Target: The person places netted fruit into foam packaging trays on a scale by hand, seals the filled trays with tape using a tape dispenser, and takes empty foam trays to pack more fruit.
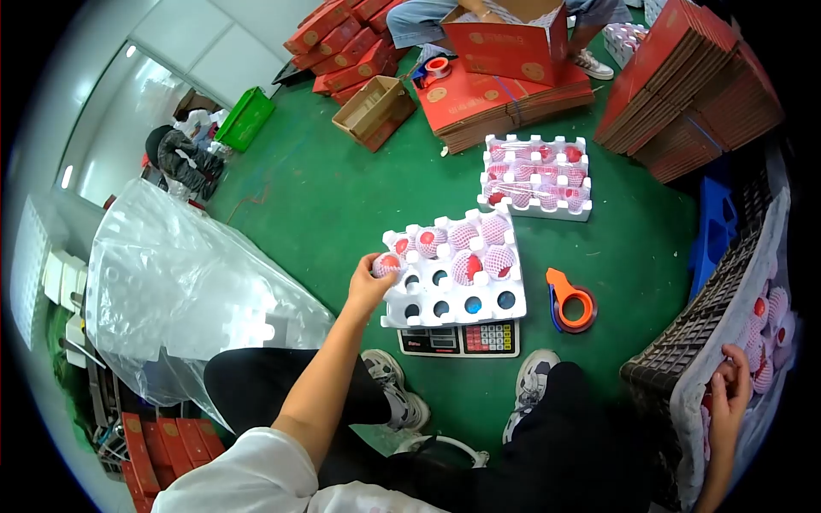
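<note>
Left hand (366,289) grips a netted fruit (388,265) at the left edge of the white tray (457,315), mid-frame. Tray rests on the scale (445,344); more fruits (468,268) in its upper part. Right hand (727,402) at the lined crate (654,380), lower right; cannot tell whether it grips anything.

White tray (457,294), red fruit (390,262), green floor (359,190)

Bare left forearm (321,385) stretched forward out of short white fabric sleeve (244,474), left hand (368,289) at front with fingers curled in grip. Bare right hand (727,406) way off to side, fingers bent, grip kinda hard to make out. Black-clad legs (291,385) spread wide.
</note>
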Action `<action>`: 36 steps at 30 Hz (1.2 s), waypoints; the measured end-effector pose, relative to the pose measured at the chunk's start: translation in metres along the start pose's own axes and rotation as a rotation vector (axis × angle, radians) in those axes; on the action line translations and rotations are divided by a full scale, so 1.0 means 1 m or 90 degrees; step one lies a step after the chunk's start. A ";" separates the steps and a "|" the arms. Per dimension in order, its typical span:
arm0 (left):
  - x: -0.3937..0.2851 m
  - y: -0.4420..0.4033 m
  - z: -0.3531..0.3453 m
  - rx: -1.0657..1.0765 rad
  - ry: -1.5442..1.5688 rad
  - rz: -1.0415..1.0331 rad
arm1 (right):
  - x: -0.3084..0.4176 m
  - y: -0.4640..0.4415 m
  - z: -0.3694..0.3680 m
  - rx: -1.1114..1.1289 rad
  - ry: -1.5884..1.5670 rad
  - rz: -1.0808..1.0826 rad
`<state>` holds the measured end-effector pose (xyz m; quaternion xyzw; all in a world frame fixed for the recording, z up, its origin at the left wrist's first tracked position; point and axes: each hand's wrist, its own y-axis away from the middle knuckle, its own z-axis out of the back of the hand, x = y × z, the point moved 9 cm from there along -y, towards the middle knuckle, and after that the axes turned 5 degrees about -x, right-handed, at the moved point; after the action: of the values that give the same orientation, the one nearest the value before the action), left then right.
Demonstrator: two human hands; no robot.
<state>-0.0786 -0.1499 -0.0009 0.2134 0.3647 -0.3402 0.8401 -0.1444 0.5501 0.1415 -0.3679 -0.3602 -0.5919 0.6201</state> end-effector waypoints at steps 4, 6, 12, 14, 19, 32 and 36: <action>-0.018 0.007 -0.014 -0.107 -0.411 -0.400 | 0.015 -0.006 0.018 -0.045 0.204 0.165; -0.033 0.011 -0.032 -0.023 -0.447 -0.402 | 0.053 -0.011 0.032 -0.106 0.322 0.244; -0.040 0.039 -0.067 -0.031 -0.452 -0.521 | -0.008 -0.023 0.088 -0.041 0.357 -0.052; -0.021 0.032 -0.067 -0.037 -0.433 -0.490 | -0.038 -0.022 0.065 0.016 0.338 -0.029; -0.004 0.017 -0.058 0.065 -0.378 -0.386 | -0.109 -0.002 0.026 0.089 0.615 -0.193; -0.173 0.126 -0.078 -0.052 0.142 -0.448 | -0.150 0.001 0.010 0.137 0.415 -0.310; -0.226 0.166 -0.110 0.049 0.287 -0.433 | -0.154 -0.009 0.013 0.227 0.502 -0.262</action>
<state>-0.1230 0.1233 0.1183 0.1811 0.5767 -0.5566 0.5699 -0.1595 0.6337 0.0118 0.0760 -0.2585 -0.7256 0.6332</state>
